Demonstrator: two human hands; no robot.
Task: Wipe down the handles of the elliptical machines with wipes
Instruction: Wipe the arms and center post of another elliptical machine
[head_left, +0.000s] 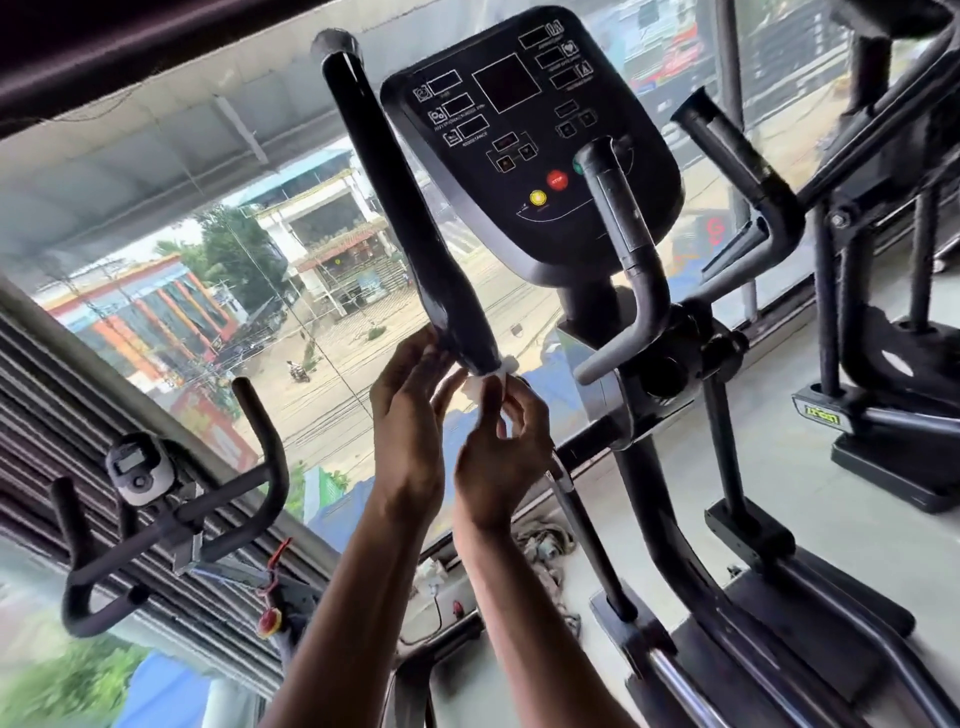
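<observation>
The elliptical's long black left handle (402, 208) rises from centre frame up to the left of the console (530, 140). A small white wipe (491, 376) is bunched at the lower end of that handle's grip. My left hand (410, 415) is raised beside the grip's lower end, its fingers lightly curved and touching the wipe. My right hand (501, 441) pinches the wipe from below with thumb and fingertips. A grey fixed handle (631, 270) curves in front of the console, and the black right handle (737, 161) stands further right.
An exercise bike's handlebars (171, 514) and small display stand at the lower left. A second elliptical (893, 332) stands at the right. A large window (208, 291) onto the street lies straight ahead. The elliptical's pedals and rails (779, 649) fill the lower right.
</observation>
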